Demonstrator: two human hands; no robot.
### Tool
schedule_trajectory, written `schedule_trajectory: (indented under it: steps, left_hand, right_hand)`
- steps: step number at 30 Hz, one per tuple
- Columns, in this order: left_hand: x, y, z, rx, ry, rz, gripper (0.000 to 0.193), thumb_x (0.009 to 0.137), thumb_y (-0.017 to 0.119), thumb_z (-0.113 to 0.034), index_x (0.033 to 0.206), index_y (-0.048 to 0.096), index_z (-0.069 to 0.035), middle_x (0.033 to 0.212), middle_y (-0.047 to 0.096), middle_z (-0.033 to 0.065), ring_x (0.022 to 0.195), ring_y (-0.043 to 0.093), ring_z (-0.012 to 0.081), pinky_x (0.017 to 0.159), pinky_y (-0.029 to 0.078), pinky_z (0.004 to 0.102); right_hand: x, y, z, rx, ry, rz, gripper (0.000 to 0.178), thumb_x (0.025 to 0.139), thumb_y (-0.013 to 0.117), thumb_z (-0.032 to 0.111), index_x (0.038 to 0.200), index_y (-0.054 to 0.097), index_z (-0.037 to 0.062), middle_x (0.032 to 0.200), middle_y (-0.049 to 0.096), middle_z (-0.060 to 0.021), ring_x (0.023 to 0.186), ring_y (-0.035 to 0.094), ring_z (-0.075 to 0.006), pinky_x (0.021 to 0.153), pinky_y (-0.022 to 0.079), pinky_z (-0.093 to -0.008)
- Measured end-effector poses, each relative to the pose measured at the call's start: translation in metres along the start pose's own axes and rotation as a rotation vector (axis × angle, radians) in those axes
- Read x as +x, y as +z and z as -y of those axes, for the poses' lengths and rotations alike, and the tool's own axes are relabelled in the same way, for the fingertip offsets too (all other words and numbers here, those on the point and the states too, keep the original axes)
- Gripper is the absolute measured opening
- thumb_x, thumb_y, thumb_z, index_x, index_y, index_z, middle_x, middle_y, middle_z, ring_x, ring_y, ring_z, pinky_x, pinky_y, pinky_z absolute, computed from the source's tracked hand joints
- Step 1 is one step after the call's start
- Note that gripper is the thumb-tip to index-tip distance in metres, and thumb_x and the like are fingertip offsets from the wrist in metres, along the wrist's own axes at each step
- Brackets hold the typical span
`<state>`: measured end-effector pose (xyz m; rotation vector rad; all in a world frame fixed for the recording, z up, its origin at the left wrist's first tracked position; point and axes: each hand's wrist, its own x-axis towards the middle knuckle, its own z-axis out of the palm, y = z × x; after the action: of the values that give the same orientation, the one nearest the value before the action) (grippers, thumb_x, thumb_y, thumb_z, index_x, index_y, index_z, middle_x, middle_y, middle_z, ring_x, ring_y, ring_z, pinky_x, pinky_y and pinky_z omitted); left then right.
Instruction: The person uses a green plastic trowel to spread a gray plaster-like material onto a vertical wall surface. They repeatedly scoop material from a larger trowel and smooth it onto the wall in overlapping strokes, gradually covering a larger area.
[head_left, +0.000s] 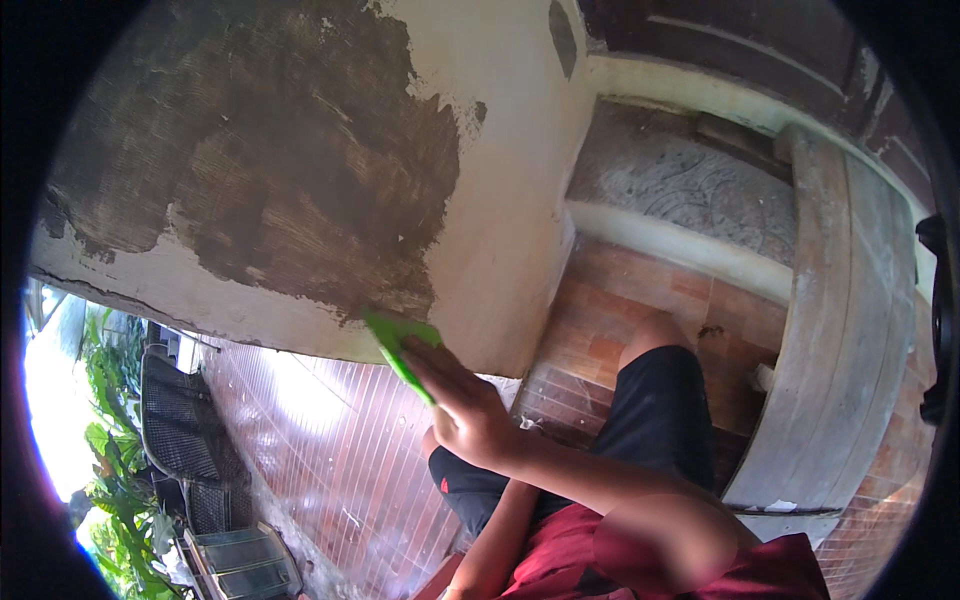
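My right hand (467, 410) is closed around a flat green scraper (400, 338), its thin edge at the lower border of a rough brown-grey patch (290, 150). That patch, streaked and ragged-edged, covers much of the cream wall (505, 230) in front of me. Below my right arm, my left forearm (502, 535) reaches forward and passes behind it. The left hand is hidden there, so its fingers do not show.
A grey bench-like slab (835, 350) curves along the right, by a raised concrete step (690, 180). Tiled floor (310, 430) lies below the wall's edge. At the left stand a dark woven chair (180, 420), a small glass-topped table (240, 562) and leafy plants (105, 440).
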<state>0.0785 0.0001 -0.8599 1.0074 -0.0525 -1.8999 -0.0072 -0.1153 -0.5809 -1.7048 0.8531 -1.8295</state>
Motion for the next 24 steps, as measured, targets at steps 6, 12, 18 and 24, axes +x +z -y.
schedule_trajectory:
  steps: [6, 12, 18, 24]
  left_hand:
    - [0.006, 0.008, 0.009, 0.030, -0.027, -0.109, 0.027, 0.096, 0.052, -0.033, 0.106, 0.059, -0.008, 0.090, 0.058, 0.0032, 0.078, 0.055, 0.0161, 0.070, 0.048, 0.0327]
    - [-0.001, 0.015, 0.005, -0.090, -0.037, -0.018, 0.044, 0.094, 0.055, -0.038, 0.122, 0.054, -0.005, 0.113, 0.063, 0.0121, 0.098, 0.062, 0.0273, 0.084, 0.053, 0.0404]
    - [0.004, 0.009, 0.003, -0.038, -0.008, -0.023, 0.041, 0.094, 0.054, -0.036, 0.120, 0.055, -0.005, 0.110, 0.064, 0.0115, 0.096, 0.062, 0.0269, 0.083, 0.054, 0.0402]
    - [-0.001, 0.014, 0.007, 0.041, -0.013, -0.155, 0.038, 0.093, 0.058, -0.033, 0.118, 0.056, -0.005, 0.112, 0.064, 0.0100, 0.098, 0.062, 0.0250, 0.086, 0.053, 0.0396]
  right_hand:
    - [0.066, -0.015, -0.044, -0.145, -0.049, -0.186, 0.071, 0.072, 0.054, -0.017, 0.139, 0.044, 0.0031, 0.140, 0.045, -0.0242, 0.129, 0.045, -0.0390, 0.107, 0.042, -0.0445]
    - [0.039, 0.024, -0.021, -0.050, -0.199, -0.003, 0.070, 0.073, 0.053, -0.015, 0.140, 0.044, 0.0038, 0.144, 0.041, -0.0236, 0.133, 0.040, -0.0382, 0.112, 0.034, -0.0463]
    - [0.023, -0.014, -0.005, 0.097, -0.109, -0.163, 0.069, 0.074, 0.055, -0.016, 0.139, 0.046, 0.0053, 0.141, 0.046, -0.0220, 0.128, 0.047, -0.0381, 0.107, 0.041, -0.0439]
    - [0.080, 0.022, -0.033, -0.142, -0.103, -0.151, 0.075, 0.073, 0.056, -0.015, 0.143, 0.038, 0.0049, 0.144, 0.038, -0.0268, 0.133, 0.039, -0.0424, 0.110, 0.038, -0.0456]
